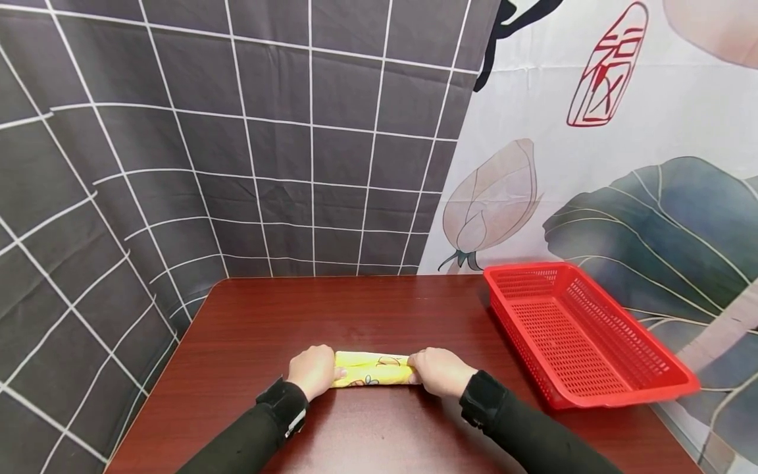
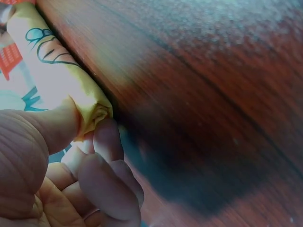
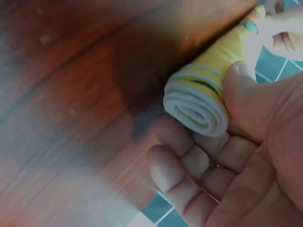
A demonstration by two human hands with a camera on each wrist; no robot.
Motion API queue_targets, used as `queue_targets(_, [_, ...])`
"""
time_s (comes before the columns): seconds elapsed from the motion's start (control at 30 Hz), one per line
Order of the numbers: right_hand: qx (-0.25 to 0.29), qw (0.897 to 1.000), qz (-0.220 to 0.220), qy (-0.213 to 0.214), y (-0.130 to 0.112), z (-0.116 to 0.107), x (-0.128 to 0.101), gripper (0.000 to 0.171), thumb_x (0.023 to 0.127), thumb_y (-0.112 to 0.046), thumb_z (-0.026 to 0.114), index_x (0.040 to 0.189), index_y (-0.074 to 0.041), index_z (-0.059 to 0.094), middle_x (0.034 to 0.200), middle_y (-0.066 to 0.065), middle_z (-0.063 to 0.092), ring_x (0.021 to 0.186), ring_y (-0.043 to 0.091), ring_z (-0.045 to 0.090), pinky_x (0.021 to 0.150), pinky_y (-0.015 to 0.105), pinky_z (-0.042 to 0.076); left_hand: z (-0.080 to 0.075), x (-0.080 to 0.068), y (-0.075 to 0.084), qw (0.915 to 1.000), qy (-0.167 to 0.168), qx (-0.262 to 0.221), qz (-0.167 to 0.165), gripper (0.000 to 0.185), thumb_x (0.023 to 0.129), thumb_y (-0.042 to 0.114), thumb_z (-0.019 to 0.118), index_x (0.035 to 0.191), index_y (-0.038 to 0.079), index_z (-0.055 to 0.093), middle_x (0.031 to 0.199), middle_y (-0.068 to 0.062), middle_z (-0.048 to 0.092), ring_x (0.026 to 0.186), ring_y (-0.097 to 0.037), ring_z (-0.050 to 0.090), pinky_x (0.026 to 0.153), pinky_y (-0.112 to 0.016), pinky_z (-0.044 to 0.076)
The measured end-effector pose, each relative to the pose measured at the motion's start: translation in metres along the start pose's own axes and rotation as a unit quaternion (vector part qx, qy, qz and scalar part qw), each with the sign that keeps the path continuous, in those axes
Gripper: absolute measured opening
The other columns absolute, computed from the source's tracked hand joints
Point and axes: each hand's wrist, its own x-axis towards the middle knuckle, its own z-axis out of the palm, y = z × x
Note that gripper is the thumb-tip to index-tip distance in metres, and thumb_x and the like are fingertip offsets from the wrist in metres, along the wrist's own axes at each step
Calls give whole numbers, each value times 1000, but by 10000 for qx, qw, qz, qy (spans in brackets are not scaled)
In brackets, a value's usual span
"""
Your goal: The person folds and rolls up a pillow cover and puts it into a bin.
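Nearest the person, both hands sit at the ends of a rolled yellow cloth (image 1: 373,369) lying across the dark wooden surface (image 1: 367,309). The left hand (image 1: 312,370) pinches its end, thumb on top and curled fingers (image 2: 108,142) tucked beneath the crumpled edge. The right hand (image 1: 439,371) holds the other end: the thumb presses the roll from above while the fingers (image 3: 175,142) lie fairly straight under and beside the spiral of layers, which shows plainly in the right wrist view. The cloth looks fully wound, so the rolling step seems at or near its finish, with the roll held tight between both sets of fingers. Farther off, to the right of the right fingers and well apart from them, a red perforated plastic basket (image 1: 622,385) stands on the surface. Any lift would call for steady pressure at both ends so the spiral does not loosen.
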Motion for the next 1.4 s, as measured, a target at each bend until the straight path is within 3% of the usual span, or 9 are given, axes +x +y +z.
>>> queue_targets(0.13, [442, 9976, 337, -411, 5, -5, 7, 7, 93, -16, 79, 94, -12, 74, 78, -4, 63, 68, 13, 50, 70, 31, 49, 1, 1, 1, 10000, 34, 9, -69, 37, 87, 44, 86, 91, 9, 77, 73, -6, 66, 66, -24, 58, 61, -46, 53])
queue_targets(0.33, [782, 9935, 616, -553, 8, -5, 13, 12, 93, -17, 81, 95, -8, 73, 81, -1, 65, 71, 15, 53, 74, 33, 51, 2, 0, 0, 10000, 56, 14, -80, 37, 87, 44, 85, 93, 8, 77, 75, -6, 67, 67, -24, 59, 62, -47, 53])
queue_targets(0.7, [1202, 9883, 780, -523, 5, -10, 14, 20, 88, -14, 85, 80, -11, 67, 72, -2, 56, 70, 16, 49, 69, 33, 44, 4, 0, 0, 9999, 51, 6, -109, 37, 88, 44, 85, 92, 8, 76, 75, -7, 67, 67, -24, 59, 62, -48, 53])
queue_targets(0.87, [1388, 9868, 768, -314, 5, -9, 12, 21, 86, -13, 86, 74, -13, 68, 67, -5, 55, 67, 14, 48, 67, 30, 42, 3, 0, -1, 9999, 55, 28, -112, 37, 88, 45, 85, 90, 9, 76, 74, -6, 67, 66, -23, 59, 61, -47, 53])
queue_targets(1.1, [1743, 9799, 939, -249, 6, -9, 10, 23, 85, -11, 87, 70, -15, 70, 64, -6, 56, 65, 14, 49, 64, 28, 39, 2, -3, -6, 9997, 99, -206, -5, 36, 87, 44, 86, 83, 12, 71, 68, -2, 59, 64, -21, 55, 59, -41, 48])
queue_targets(1.17, [1791, 9779, 1053, -249, 5, -9, 10, 22, 85, -11, 88, 72, -15, 70, 65, -6, 58, 67, 14, 50, 65, 28, 41, 2, -5, -6, 9985, 413, -248, 270, 33, 86, 38, 88, 81, 14, 66, 69, 1, 57, 65, -19, 54, 59, -39, 47])
queue_targets(1.23, [1827, 9757, 1191, -232, 5, -10, 11, 21, 85, -11, 88, 73, -15, 70, 67, -6, 60, 67, 15, 51, 65, 29, 42, 3, -7, -6, 9929, 878, -75, 803, 28, 87, 30, 88, 82, 16, 64, 74, 2, 57, 69, -17, 54, 61, -37, 49])
queue_targets(1.33, [1803, 9736, 1386, -185, 3, -11, 14, 22, 84, -10, 88, 75, -14, 68, 69, -5, 60, 69, 15, 52, 67, 29, 44, 7, -10, -5, 9692, 1579, 461, 1836, 17, 87, 14, 85, 85, 17, 69, 81, 3, 60, 76, -15, 56, 64, -34, 53])
queue_targets(1.4, [1752, 9736, 1456, -149, 2, -11, 16, 24, 83, -9, 89, 75, -14, 66, 69, -4, 60, 69, 15, 52, 67, 29, 44, 10, -13, -4, 9501, 1839, 773, 2400, 13, 87, 9, 81, 84, 17, 72, 82, 3, 64, 78, -16, 59, 66, -33, 55])
